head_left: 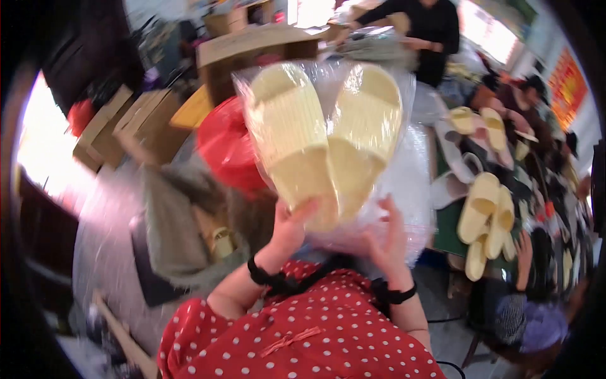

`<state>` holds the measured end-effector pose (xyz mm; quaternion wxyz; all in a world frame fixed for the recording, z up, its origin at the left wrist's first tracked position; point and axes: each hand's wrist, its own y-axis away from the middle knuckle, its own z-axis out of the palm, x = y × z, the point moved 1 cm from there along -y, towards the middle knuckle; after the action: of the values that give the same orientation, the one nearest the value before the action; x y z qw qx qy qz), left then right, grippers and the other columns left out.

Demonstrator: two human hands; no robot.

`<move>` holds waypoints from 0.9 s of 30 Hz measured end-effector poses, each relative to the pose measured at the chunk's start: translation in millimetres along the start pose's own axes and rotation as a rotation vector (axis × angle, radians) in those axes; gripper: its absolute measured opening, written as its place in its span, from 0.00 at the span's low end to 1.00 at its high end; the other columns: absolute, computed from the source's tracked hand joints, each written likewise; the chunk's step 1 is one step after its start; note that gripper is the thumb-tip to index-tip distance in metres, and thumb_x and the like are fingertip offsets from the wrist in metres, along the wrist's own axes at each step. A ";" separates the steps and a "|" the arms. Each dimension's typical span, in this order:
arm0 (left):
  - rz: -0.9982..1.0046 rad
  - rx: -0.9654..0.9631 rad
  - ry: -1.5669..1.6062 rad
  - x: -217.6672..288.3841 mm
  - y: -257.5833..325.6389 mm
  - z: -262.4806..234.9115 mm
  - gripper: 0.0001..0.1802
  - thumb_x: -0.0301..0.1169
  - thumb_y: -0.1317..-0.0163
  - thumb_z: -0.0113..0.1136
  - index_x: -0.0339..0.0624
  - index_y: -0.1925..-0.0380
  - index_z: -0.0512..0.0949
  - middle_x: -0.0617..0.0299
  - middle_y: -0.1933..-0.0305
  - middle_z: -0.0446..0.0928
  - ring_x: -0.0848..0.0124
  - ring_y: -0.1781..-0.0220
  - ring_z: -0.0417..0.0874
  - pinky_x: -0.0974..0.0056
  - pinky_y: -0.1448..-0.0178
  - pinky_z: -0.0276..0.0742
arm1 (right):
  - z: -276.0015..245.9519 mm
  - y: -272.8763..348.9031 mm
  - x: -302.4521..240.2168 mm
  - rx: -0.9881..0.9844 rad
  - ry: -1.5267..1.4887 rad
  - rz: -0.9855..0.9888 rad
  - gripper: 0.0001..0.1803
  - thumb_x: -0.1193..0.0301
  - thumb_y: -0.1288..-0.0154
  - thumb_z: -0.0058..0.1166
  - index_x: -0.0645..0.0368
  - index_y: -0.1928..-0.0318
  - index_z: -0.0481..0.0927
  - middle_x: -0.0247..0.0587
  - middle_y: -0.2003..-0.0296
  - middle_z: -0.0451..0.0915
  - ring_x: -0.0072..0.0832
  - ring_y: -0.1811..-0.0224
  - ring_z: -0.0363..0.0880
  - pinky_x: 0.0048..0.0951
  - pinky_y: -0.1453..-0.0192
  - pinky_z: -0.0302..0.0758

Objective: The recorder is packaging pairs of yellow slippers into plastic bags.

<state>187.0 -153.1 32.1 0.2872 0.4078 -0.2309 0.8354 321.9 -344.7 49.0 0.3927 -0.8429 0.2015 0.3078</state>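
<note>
A pair of pale yellow slippers (290, 126) lies side by side in a clear plastic bag (327, 95), held up in front of me. My left hand (291, 228) grips the bag at its lower end, over the left slipper's heel. To the lower right of the bag is my right hand (387, 246), its fingers apart and slightly blurred, with nothing seen in it. Beneath both lies a stack of clear plastic bags (404, 215) on the table. A bundle of red plastic (221, 142) sits just left of the bagged slippers.
To the right, a green table (447, 235) carries many loose slippers (483, 202), with several people beside it. A person in black (435, 38) stands at the far side. Cardboard boxes (148, 126) stand at left. An open sack (167, 221) with a yellow slipper inside is near my left arm.
</note>
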 end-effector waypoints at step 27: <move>-0.672 0.723 -0.547 -167.1 45.4 -468.2 0.28 0.44 0.27 0.47 0.31 0.39 0.75 0.50 0.40 0.78 0.51 0.43 0.77 0.53 0.36 0.71 | 0.5 7.8 85.7 0.181 0.282 0.135 0.13 0.70 0.40 0.64 0.60 0.54 0.83 0.47 0.50 0.81 0.46 0.44 0.77 0.42 0.39 0.74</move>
<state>-16.2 55.4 -373.3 0.3090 0.7331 0.1464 0.5879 379.7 -357.4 -13.5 0.4133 -0.8234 0.3379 0.1927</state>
